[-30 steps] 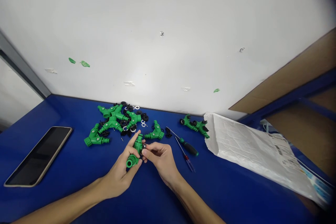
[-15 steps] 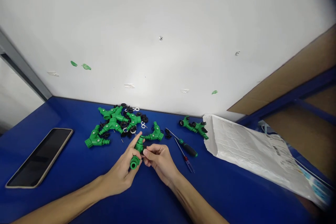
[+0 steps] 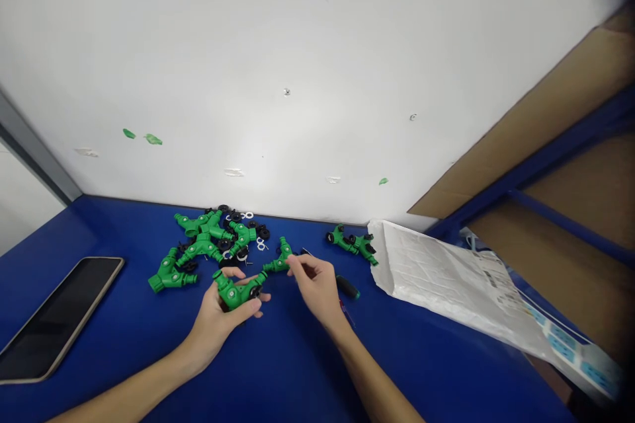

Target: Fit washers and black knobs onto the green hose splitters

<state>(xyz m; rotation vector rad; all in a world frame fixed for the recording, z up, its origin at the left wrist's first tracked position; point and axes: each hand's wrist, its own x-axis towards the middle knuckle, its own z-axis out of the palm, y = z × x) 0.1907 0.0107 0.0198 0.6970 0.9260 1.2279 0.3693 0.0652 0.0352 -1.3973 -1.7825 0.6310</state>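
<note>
On my feed, the left hand (image 3: pixel 218 314) curls around a green connector (image 3: pixel 239 293), thumb against its near side, over the blue table (image 3: pixel 278 370). I see the right hand (image 3: pixel 318 287) bent inward near a second connector (image 3: pixel 282 258); I can't tell whether its fingertips meet or pinch anything. A screwdriver (image 3: pixel 348 287) lies just beside it, partly hidden.

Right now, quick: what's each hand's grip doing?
Left hand: closed around a green connector.
Right hand: fingers bunched; whether anything is held cannot be told.
</note>
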